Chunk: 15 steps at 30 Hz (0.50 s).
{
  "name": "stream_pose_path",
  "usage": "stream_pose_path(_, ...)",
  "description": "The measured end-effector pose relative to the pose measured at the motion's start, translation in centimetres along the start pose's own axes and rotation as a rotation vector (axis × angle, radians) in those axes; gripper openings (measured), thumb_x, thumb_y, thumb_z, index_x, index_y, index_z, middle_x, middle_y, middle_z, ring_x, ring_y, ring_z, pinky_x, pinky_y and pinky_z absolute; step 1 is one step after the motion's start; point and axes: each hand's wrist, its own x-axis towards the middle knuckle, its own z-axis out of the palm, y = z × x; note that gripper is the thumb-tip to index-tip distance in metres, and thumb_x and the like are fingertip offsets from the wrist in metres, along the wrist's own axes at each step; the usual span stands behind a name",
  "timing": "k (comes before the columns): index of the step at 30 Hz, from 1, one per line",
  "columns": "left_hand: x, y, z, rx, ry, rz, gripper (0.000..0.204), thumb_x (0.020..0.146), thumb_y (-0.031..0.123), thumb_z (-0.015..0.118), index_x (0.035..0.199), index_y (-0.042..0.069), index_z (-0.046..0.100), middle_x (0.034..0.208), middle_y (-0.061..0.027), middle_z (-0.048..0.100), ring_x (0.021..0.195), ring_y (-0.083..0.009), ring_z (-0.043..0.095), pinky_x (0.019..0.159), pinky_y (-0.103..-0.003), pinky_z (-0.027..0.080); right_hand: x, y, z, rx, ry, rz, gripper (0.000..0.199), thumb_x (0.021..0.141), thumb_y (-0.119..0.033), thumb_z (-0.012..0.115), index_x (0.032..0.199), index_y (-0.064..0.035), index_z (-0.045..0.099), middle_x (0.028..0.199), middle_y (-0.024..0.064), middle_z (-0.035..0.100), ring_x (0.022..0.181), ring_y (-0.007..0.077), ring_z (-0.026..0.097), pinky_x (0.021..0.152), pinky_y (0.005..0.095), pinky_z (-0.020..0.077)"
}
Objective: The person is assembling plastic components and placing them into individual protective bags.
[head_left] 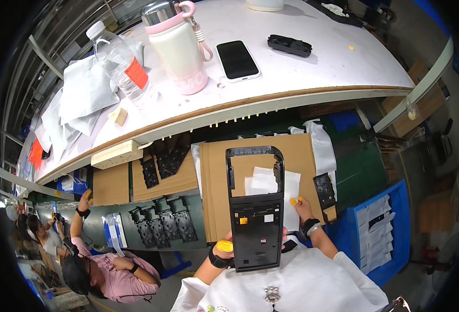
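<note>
My left hand (222, 250), with a yellow cot on the thumb and a black wristband, holds a tall black plastic housing frame (255, 218) upright by its lower left edge. The frame has an open window in its upper half and hides most of that hand. My right hand (301, 206), yellow cots on its fingertips, pinches the right edge of a white sheet (265, 183). The sheet lies on a brown cardboard pad (215, 177) behind the frame.
A shelf (313, 73) overhead carries a clear water bottle (119, 62), a pink-and-white flask (180, 47), a phone (237, 60), a black part (290, 45) and white bags. Black parts (159, 229) lie left, a blue bin (380, 234) of white packets right. A person in pink (110, 270) works lower left.
</note>
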Motion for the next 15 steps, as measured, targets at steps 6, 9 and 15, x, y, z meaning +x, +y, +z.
stream_pose_path(6,-0.3,0.3,0.8,0.062,-0.002,0.131,0.084,0.067,0.046,0.063,0.128,0.002,0.027,0.123,-0.0214,0.036,0.113,-0.032,0.04,0.095,-0.051,0.032,-0.7,-0.6,1.1,0.312,-0.101,-0.036,0.033,0.081,-0.006,0.05,0.111,0.0011,0.04,0.099,0.0082,0.054,0.083,0.0154,0.054,0.075,0.0232,0.0426)
stream_pose_path(9,0.5,1.2,0.9,-0.005,0.04,0.273,0.087,0.067,0.05,0.062,0.129,0.001,0.025,0.126,-0.0213,0.033,0.115,-0.0309,0.038,0.096,-0.047,0.033,-0.8,-0.8,2.0,0.237,-0.133,-0.025,0.033,0.082,-0.005,0.049,0.113,-0.0009,0.039,0.1,0.0083,0.053,0.082,0.0164,0.055,0.073,0.0256,0.0451)
stream_pose_path(15,0.7,2.4,-0.3,-0.278,0.083,0.501,0.063,0.082,0.036,0.051,0.128,0.001,0.028,0.129,-0.0201,0.029,0.123,-0.029,0.026,0.099,-0.041,0.031,-1.8,-1.9,3.1,0.449,-0.114,0.124,0.028,0.082,-0.007,0.05,0.109,-0.0044,0.042,0.094,0.0073,0.054,0.081,0.0156,0.056,0.067,0.0299,0.0493)
